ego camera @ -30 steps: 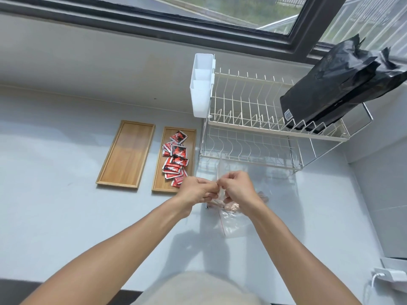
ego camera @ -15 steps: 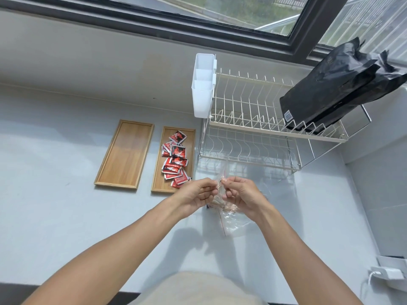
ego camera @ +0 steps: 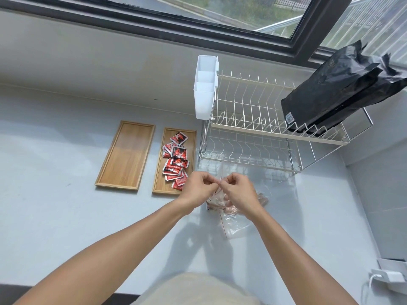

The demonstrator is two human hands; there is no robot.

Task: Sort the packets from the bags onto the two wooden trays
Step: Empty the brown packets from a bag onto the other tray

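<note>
While pinching the top edge of a clear bag (ego camera: 234, 225) between them, left hand (ego camera: 198, 190) and right hand (ego camera: 239, 192) meet knuckle to knuckle just above the counter (ego camera: 66, 216), fingers curled tight on the plastic. Bag hanging below the hands and resting on the counter at 5 o'clock from them, with a red strip along one edge. Brownish packets (ego camera: 229, 209) bunched inside, partly hidden behind the right hand; number cannot be told.

At 10 o'clock from the hands, two wooden trays side by side, near each other but apart. Left tray (ego camera: 125, 155) bare wood. Right tray (ego camera: 189, 137) carrying a loose overlapping heap of red packets (ego camera: 176, 161), running most of its length, nearest one just beside the left hand.

At 1 o'clock, a two-tier wire rack (ego camera: 253, 128) standing on the counter, a white caddy (ego camera: 206, 89) hooked on its left end. At 2 o'clock, a black bag (ego camera: 334, 89) leaning tilted on the upper tier, a barcode label at its lower corner. At 12 o'clock, beyond the sill, a dark-framed window (ego camera: 220, 29). At 4 o'clock, at the counter's far right edge, a white charger (ego camera: 389, 276) with a cord.
</note>
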